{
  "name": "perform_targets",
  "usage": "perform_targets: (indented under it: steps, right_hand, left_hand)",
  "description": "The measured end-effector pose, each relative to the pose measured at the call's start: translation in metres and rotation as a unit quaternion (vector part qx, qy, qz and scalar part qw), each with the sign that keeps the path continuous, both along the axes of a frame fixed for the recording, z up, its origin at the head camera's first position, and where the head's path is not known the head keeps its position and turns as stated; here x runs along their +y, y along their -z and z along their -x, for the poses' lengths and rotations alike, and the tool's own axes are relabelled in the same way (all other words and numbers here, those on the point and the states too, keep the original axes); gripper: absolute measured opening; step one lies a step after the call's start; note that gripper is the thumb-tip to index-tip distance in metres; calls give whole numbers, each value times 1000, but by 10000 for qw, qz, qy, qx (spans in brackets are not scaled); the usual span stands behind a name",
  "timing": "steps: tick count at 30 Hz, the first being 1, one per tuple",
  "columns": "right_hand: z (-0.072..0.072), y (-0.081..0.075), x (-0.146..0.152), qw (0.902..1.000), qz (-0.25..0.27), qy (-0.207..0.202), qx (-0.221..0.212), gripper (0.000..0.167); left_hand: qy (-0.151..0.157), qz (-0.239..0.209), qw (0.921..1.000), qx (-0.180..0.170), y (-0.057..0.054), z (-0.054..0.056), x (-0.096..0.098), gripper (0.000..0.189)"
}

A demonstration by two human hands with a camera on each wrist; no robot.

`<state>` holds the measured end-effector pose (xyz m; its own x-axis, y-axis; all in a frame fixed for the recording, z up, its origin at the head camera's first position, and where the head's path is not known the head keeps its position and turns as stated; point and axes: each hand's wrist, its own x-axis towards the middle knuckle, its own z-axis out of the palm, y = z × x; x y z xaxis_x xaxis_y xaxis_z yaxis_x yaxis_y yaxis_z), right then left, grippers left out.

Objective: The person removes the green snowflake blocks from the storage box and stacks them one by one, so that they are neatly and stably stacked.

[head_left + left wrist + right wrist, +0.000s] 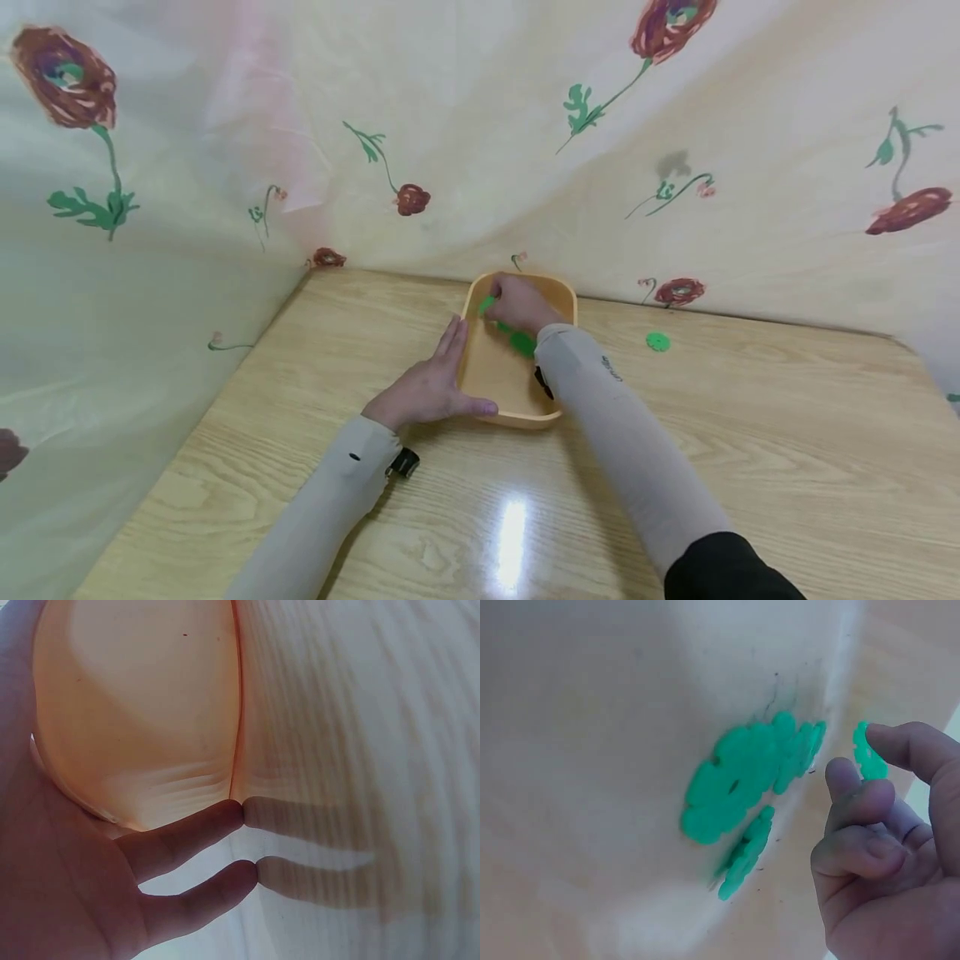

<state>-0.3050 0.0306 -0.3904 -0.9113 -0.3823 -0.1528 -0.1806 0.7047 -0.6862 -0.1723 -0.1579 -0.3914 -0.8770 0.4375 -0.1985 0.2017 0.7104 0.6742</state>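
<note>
A light orange tray [495,383] with raised walls stands against the back of the table. My left hand [427,387] rests against it from outside, straight fingers along the left wall and the thumb by the near rim. In the left wrist view two fingertips [229,814] touch the tabletop. Over the tray's far left part, my right hand [521,304] pinches a green notched disc [868,754] between thumb and finger. More green notched discs [739,757] lie inside the tray, partly overlapping; the right forearm hides part of the tray.
Another green notched disc [657,342] lies on the wooden table [750,417], right of the tray. A flower-patterned curtain [480,108] hangs along the back and left of the table, close behind the tray.
</note>
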Motion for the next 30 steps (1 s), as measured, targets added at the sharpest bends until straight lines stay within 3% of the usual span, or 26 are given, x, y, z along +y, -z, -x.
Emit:
perform_targets:
  steps: [5,11,24,30]
  right_hand:
    - [-6,-3,4,9975,639,315,25,28]
    - [-10,-7,4,9830,1726,614,-101,29]
    - [-10,-10,4,9890,1437,310,-133,24]
    - [-15,-23,6,9897,1394,308,126,20]
  left_hand:
    - [-75,11,9999,-97,2,-2,2,135]
    - [-41,19,10000,-50,2,-2,3,134]
    - [34,-20,10000,-25,0,-1,2,132]
    - [-22,-38,10000,-53,-1,-1,1,134]
